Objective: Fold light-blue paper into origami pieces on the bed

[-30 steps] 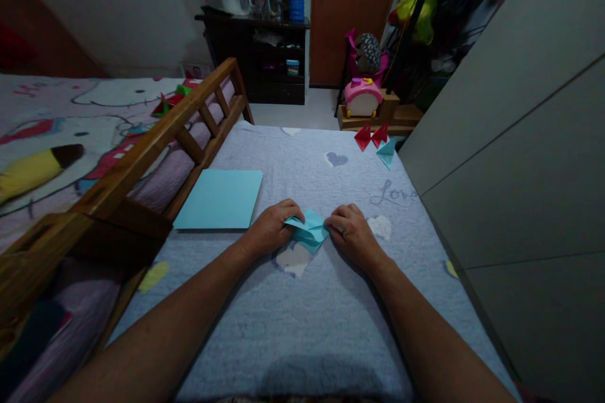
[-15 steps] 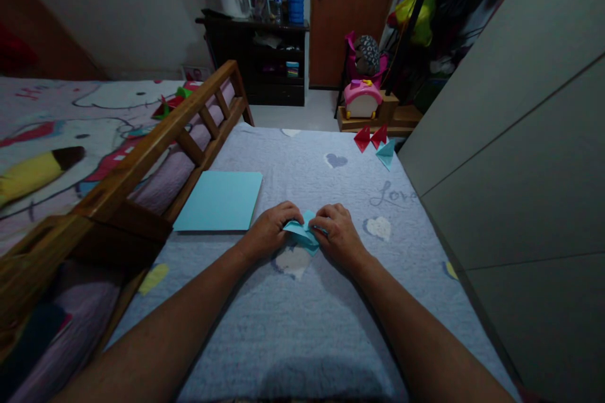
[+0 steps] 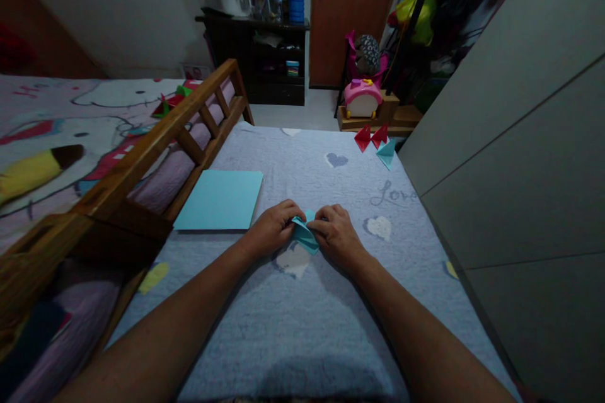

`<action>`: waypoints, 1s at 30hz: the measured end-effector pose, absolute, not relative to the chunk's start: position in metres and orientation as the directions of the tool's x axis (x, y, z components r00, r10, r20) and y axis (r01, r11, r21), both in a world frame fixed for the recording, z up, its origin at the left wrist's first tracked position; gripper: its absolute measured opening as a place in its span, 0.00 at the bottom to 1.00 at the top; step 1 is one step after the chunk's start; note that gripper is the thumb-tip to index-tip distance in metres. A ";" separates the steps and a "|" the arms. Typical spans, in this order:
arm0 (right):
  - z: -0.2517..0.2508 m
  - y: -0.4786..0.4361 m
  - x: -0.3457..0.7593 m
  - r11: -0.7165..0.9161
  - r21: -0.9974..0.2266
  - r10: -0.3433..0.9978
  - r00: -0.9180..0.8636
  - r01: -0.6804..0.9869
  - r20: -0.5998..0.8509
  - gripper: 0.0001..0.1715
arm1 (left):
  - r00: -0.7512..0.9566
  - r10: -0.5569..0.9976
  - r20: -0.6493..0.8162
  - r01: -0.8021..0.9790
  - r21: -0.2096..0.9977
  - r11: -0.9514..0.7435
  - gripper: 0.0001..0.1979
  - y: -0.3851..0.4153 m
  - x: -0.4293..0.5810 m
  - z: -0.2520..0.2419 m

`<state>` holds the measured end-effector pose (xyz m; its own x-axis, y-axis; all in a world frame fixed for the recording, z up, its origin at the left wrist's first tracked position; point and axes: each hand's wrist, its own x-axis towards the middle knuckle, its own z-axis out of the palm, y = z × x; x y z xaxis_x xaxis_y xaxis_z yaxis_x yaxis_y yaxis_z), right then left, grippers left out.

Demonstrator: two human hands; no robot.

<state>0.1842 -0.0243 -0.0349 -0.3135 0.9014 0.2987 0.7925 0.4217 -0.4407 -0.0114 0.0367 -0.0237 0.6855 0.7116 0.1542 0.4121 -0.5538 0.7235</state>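
Note:
A small folded piece of light-blue paper point(image 3: 305, 237) is held between my two hands, low over the bedsheet. My left hand point(image 3: 278, 225) pinches its left side, with the fingertips partly hidden behind a fold. On the other side, my right hand point(image 3: 336, 230) grips the right edge between thumb and fingers. Part of the paper stands up as a flap toward the left hand. A stack of square light-blue paper point(image 3: 220, 200) lies flat to the left of my hands.
At the sheet's far right corner sit two red folded paper pieces point(image 3: 363, 138) and a light-blue one point(image 3: 386, 152). A wooden bed rail point(image 3: 189, 116) runs along the left. A pale cabinet point(image 3: 520, 157) borders the right. Beyond the bed stands a pink toy case point(image 3: 362, 99).
The left flap of the folded paper has been drawn inward and looks narrower. My left hand has shifted slightly right, while the right hand has barely moved.

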 end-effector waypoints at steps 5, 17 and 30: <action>-0.036 -0.025 0.189 0.402 -0.508 0.914 -0.298 0.762 0.277 0.12 | 0.696 0.707 0.126 0.442 0.701 -0.560 0.12 0.038 -0.011 -0.023; -0.035 -0.027 0.198 0.353 -0.530 0.933 -0.245 0.771 0.265 0.10 | 0.721 0.680 0.132 0.416 0.702 -0.578 0.13 0.040 -0.012 -0.024; -0.037 -0.027 0.195 0.354 -0.493 0.928 -0.232 0.795 0.293 0.06 | 0.746 0.643 0.171 0.343 0.730 -0.592 0.16 0.041 -0.016 -0.027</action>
<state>0.1952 -0.0273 -0.0373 -0.2319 0.9276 0.2929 0.7948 0.3543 -0.4928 -0.0158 0.0409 -0.0265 0.7462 0.6434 0.1711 0.3429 -0.5917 0.7296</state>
